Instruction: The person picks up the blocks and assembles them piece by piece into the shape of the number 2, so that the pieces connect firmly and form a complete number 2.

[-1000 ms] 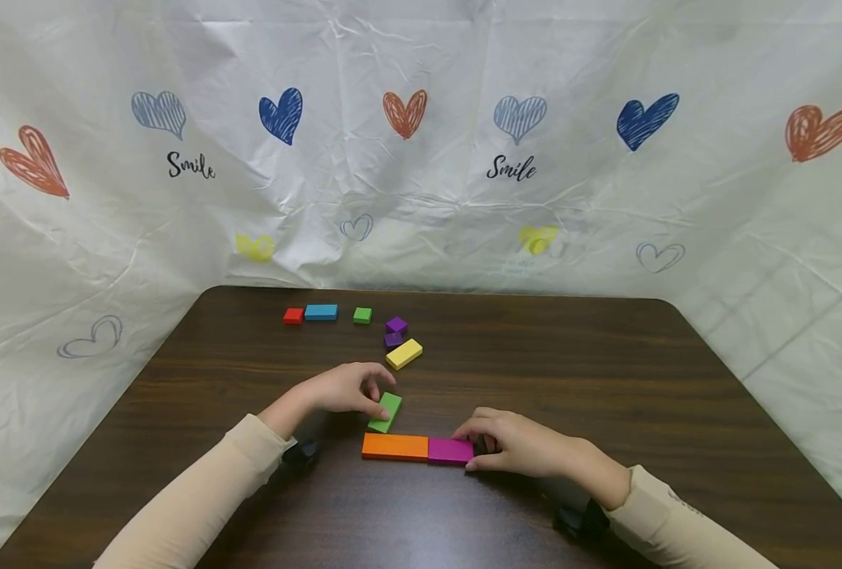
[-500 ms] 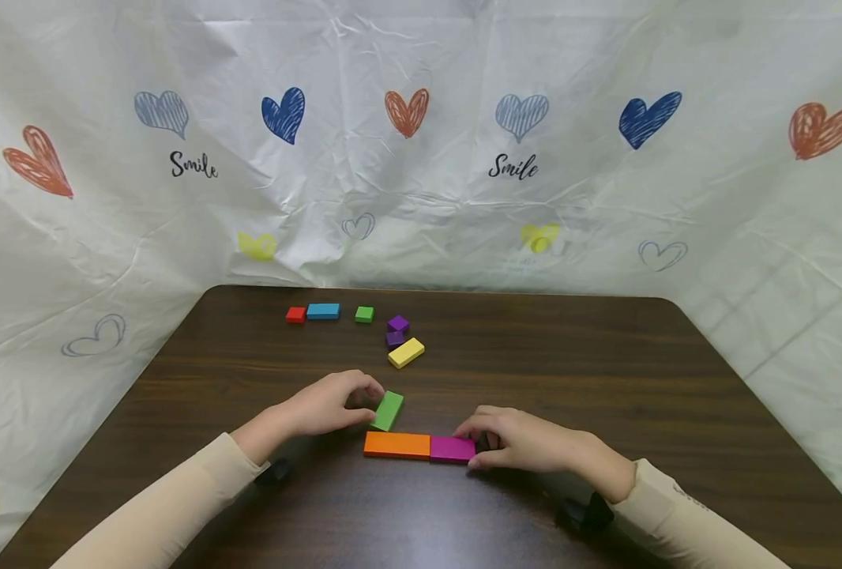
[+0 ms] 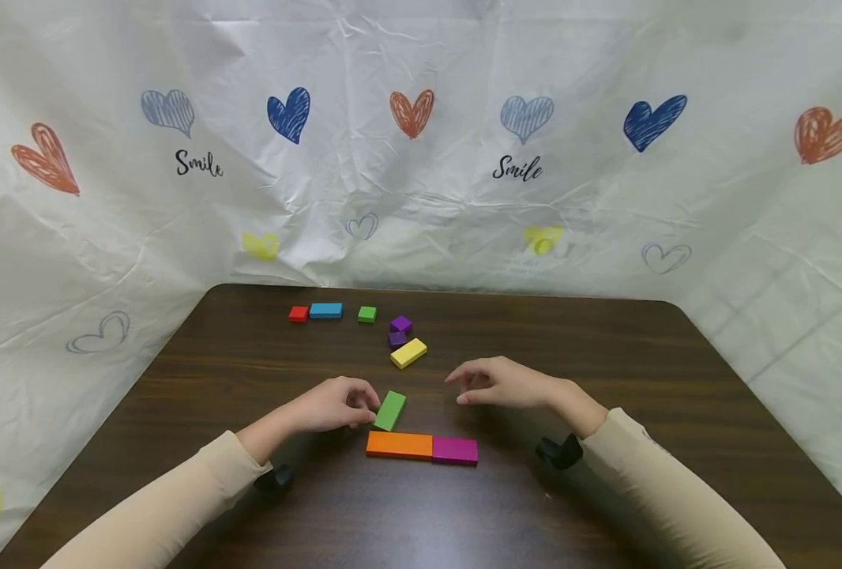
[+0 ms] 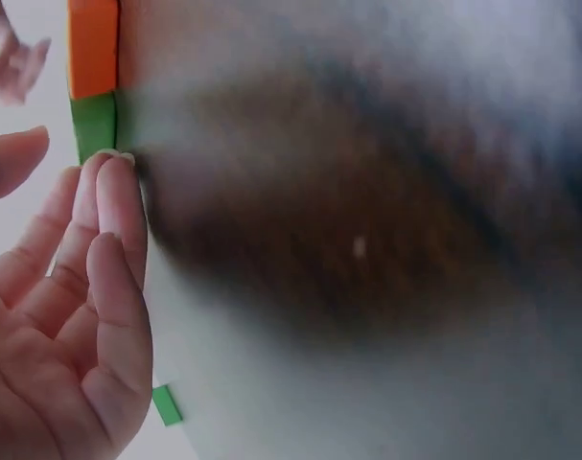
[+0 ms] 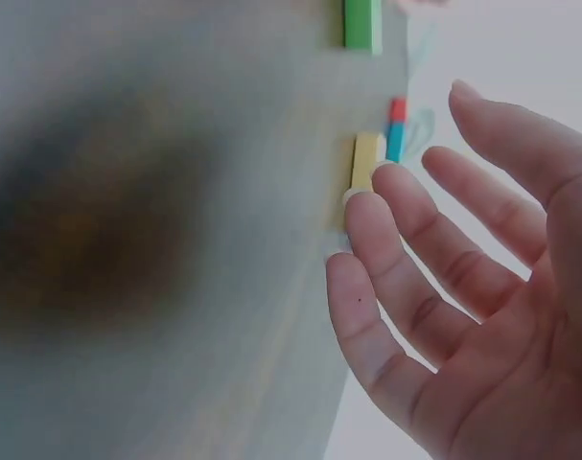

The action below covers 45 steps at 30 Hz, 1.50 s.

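My left hand (image 3: 337, 405) is at the left side of a long green block (image 3: 390, 411), its fingers loosely bent. In the left wrist view the thumb stands apart from the fingers, and the fingertips overlap the lower end of the green block (image 4: 95, 125); whether they touch it I cannot tell. Just in front of that block lies an orange block (image 3: 400, 445), end to end with a magenta block (image 3: 455, 450). My right hand (image 3: 512, 383) hovers behind and to the right of the magenta block, holding nothing, with fingers spread apart in the right wrist view.
Farther back on the dark wooden table (image 3: 606, 490) lie a yellow block (image 3: 409, 353), two purple blocks (image 3: 400, 325), a small green block (image 3: 367, 314), a blue block (image 3: 326, 310) and a red block (image 3: 298, 314). A white printed curtain (image 3: 449, 197) hangs behind.
My right hand has left the magenta block and moved back, away from me. My left hand has drawn slightly left from over the green block. The blocks stay in place.
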Motion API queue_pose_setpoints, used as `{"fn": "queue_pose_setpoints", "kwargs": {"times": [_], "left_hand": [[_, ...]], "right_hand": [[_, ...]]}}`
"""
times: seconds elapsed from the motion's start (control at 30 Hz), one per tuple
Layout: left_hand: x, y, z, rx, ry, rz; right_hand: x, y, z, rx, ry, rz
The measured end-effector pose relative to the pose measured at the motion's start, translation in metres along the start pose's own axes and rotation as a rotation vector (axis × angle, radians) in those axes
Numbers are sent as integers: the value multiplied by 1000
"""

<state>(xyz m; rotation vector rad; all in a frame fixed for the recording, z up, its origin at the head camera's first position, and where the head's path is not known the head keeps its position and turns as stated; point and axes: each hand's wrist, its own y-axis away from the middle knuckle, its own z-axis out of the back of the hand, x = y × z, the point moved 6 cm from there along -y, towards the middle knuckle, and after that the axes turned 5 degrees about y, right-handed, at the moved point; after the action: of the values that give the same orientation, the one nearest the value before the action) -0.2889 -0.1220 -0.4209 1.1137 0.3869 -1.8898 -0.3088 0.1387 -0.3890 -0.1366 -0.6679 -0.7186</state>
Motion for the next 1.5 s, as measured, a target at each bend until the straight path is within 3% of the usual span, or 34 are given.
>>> {"fn": "queue_pose_setpoints", "kwargs": {"times": [0.27, 0.47, 0.73, 0.97, 1.5], "left_hand": [[3, -9, -7, 17, -18, 34], [3, -12, -4, 66, 5, 84], [2, -14, -3, 100, 13, 131], [2, -15, -5, 105, 21, 143], [3, -16, -2, 118, 14, 173]], "right_hand": [[-20, -45, 18, -27, 38, -95], [-23, -75, 21, -44, 95, -162], [-20, -107, 14, -19, 159, -160], [-22, -118, 7, -17, 221, -146], [-18, -119, 4, -22, 285, -86]]}}
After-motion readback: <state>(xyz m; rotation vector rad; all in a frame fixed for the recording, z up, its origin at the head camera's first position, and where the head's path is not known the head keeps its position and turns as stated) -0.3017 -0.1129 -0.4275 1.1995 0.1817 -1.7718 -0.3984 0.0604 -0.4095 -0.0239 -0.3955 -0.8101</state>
